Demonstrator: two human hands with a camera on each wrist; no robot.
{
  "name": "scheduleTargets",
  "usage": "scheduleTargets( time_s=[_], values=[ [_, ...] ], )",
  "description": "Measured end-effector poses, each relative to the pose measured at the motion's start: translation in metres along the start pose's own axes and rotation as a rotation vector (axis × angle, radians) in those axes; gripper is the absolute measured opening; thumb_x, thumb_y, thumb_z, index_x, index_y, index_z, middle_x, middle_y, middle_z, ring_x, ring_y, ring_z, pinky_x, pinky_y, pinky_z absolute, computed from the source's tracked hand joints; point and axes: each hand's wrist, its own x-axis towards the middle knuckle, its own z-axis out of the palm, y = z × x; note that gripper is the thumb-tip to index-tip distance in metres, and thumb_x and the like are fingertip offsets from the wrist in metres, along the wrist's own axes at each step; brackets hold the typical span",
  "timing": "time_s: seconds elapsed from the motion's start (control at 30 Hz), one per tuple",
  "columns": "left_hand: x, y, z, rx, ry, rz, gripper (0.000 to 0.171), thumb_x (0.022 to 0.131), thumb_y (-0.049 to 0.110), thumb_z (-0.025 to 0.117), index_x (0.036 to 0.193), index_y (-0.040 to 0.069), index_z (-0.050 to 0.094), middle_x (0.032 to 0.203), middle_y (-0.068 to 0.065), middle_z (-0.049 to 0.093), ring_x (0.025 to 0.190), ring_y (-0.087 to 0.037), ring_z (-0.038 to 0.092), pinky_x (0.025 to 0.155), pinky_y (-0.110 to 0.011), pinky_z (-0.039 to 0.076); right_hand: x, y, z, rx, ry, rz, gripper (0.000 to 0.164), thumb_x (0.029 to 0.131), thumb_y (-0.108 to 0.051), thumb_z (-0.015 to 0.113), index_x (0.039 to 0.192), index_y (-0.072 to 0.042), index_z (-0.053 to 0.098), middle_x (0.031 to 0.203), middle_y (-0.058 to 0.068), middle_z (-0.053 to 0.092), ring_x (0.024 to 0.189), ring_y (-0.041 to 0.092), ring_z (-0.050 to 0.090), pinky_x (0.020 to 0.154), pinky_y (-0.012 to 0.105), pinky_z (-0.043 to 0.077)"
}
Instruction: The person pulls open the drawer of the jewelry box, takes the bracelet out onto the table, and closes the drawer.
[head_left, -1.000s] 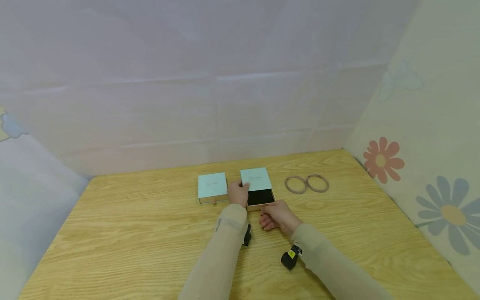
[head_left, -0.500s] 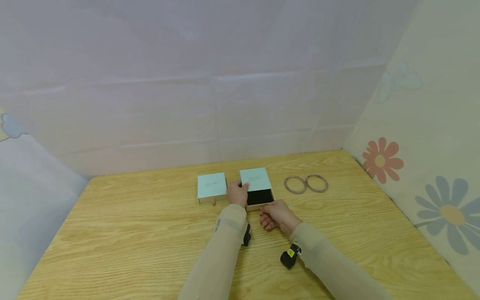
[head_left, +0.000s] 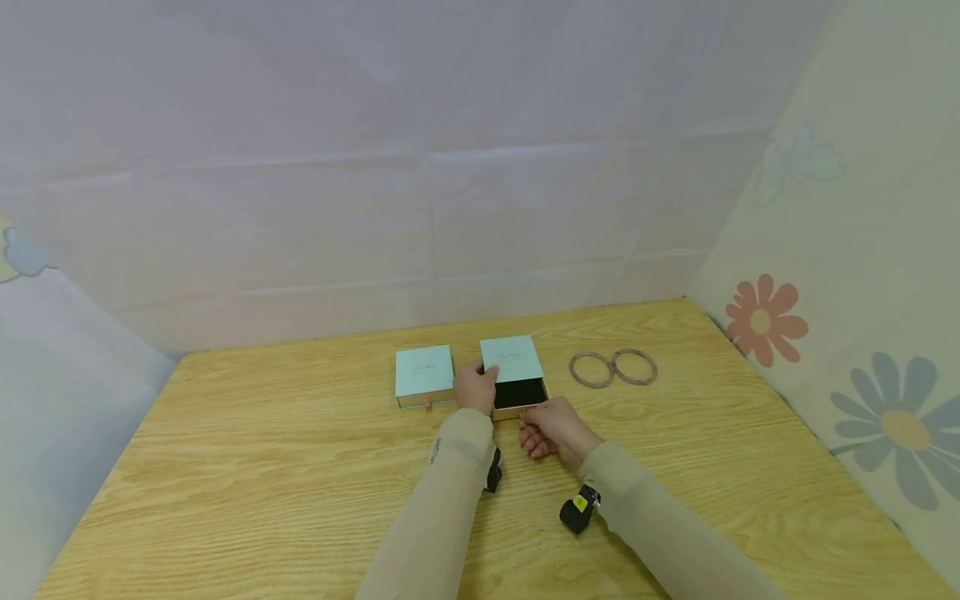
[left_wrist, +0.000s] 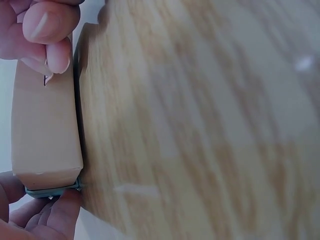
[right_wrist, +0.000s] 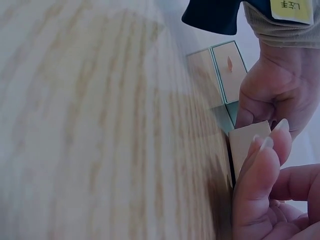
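Observation:
A pale blue drawer-style gift box point(head_left: 513, 357) stands on the table with its drawer point(head_left: 521, 393) partly pulled out, showing a black lining. My left hand point(head_left: 475, 387) grips the left side of the box's sleeve; in the left wrist view its fingers point(left_wrist: 62, 212) hold the sleeve's edge. At the drawer's front, my right hand point(head_left: 553, 429) pinches the small ribbon tab point(left_wrist: 48, 78) between thumb and finger, its other fingers curled. A second pale blue box point(head_left: 423, 371), with its drawer in, sits just left of my left hand.
Two brownish-pink rings point(head_left: 592, 369) lie side by side, touching, to the right of the boxes. The wood-grain table point(head_left: 300, 483) meets a pale backdrop point(head_left: 360, 208) behind and a flowered one point(head_left: 862, 333) at the right.

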Motion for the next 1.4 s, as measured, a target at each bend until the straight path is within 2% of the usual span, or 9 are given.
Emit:
scheduleTargets(
  time_s=[0.13, 0.37, 0.67, 0.87, 0.93, 1.17, 1.3, 1.4],
  values=[
    [0.0005, -0.0002, -0.0002, 0.005, 0.002, 0.008, 0.036, 0.098, 0.011, 0.060, 0.130, -0.006, 0.059, 0.123, -0.024, 0.061, 0.110, -0.036, 0.060, 0.090, -0.046, 0.051, 0.0004, -0.0016, 0.0002, 0.007, 0.002, 0.011, 0.022, 0.098, -0.004, 0.048, 0.090, 0.011, 0.062, 0.060, 0.005, 0.059, 0.046, 0.009, 0.052, 0.043, 0.021, 0.047],
    [0.0002, 0.0018, -0.0005, 0.020, -0.004, 0.007, 0.030, 0.098, 0.012, 0.060, 0.122, -0.005, 0.065, 0.109, -0.022, 0.066, 0.089, -0.032, 0.063, 0.078, -0.042, 0.053, 0.0025, -0.0023, -0.0011, 0.004, 0.007, 0.020, 0.021, 0.098, -0.004, 0.048, 0.091, 0.010, 0.063, 0.060, 0.004, 0.060, 0.045, 0.008, 0.052, 0.043, 0.021, 0.047],
    [0.0009, 0.0021, 0.0009, 0.010, 0.001, 0.011, 0.031, 0.098, 0.012, 0.060, 0.123, -0.006, 0.064, 0.114, -0.023, 0.065, 0.100, -0.035, 0.063, 0.083, -0.044, 0.053, 0.0042, -0.0030, -0.0009, 0.006, 0.009, 0.018, 0.021, 0.098, -0.003, 0.048, 0.092, 0.010, 0.063, 0.059, 0.004, 0.060, 0.046, 0.009, 0.054, 0.043, 0.021, 0.047],
    [0.0018, -0.0005, 0.0012, -0.003, -0.002, 0.003, 0.040, 0.098, 0.012, 0.059, 0.133, -0.006, 0.055, 0.130, -0.025, 0.057, 0.119, -0.037, 0.055, 0.095, -0.047, 0.049, 0.0043, -0.0038, -0.0005, 0.014, 0.001, 0.017, 0.021, 0.098, -0.003, 0.048, 0.094, 0.011, 0.063, 0.058, 0.003, 0.059, 0.046, 0.008, 0.054, 0.043, 0.020, 0.047],
    [0.0015, -0.0006, 0.0007, -0.005, -0.005, 0.004, 0.040, 0.098, 0.011, 0.059, 0.133, -0.006, 0.055, 0.131, -0.025, 0.056, 0.120, -0.037, 0.054, 0.095, -0.047, 0.049, 0.0046, -0.0039, -0.0004, 0.017, -0.001, 0.017, 0.021, 0.098, -0.003, 0.048, 0.094, 0.012, 0.063, 0.058, 0.003, 0.059, 0.045, 0.008, 0.054, 0.043, 0.020, 0.047],
    [0.0001, 0.0014, -0.0006, -0.003, -0.016, 0.009, 0.031, 0.098, 0.011, 0.059, 0.125, -0.006, 0.063, 0.117, -0.023, 0.064, 0.104, -0.035, 0.062, 0.084, -0.044, 0.053, 0.0043, -0.0036, -0.0004, 0.019, -0.005, 0.013, 0.021, 0.098, -0.003, 0.048, 0.093, 0.012, 0.062, 0.058, 0.003, 0.059, 0.045, 0.008, 0.054, 0.043, 0.020, 0.047],
    [-0.0002, 0.0014, -0.0010, 0.002, -0.016, 0.003, 0.036, 0.098, 0.011, 0.059, 0.130, -0.006, 0.059, 0.125, -0.024, 0.060, 0.114, -0.036, 0.058, 0.091, -0.046, 0.051, 0.0042, -0.0036, -0.0004, 0.023, -0.006, 0.010, 0.022, 0.098, -0.003, 0.047, 0.093, 0.012, 0.063, 0.058, 0.003, 0.059, 0.045, 0.008, 0.054, 0.043, 0.020, 0.047],
    [-0.0002, 0.0009, -0.0013, 0.003, -0.020, 0.003, 0.036, 0.098, 0.011, 0.059, 0.130, -0.006, 0.059, 0.126, -0.024, 0.060, 0.115, -0.036, 0.057, 0.091, -0.046, 0.051, 0.0041, -0.0038, 0.0000, 0.029, -0.008, 0.009, 0.022, 0.099, -0.003, 0.047, 0.095, 0.013, 0.063, 0.058, 0.003, 0.059, 0.045, 0.008, 0.054, 0.043, 0.020, 0.048]
  ],
)
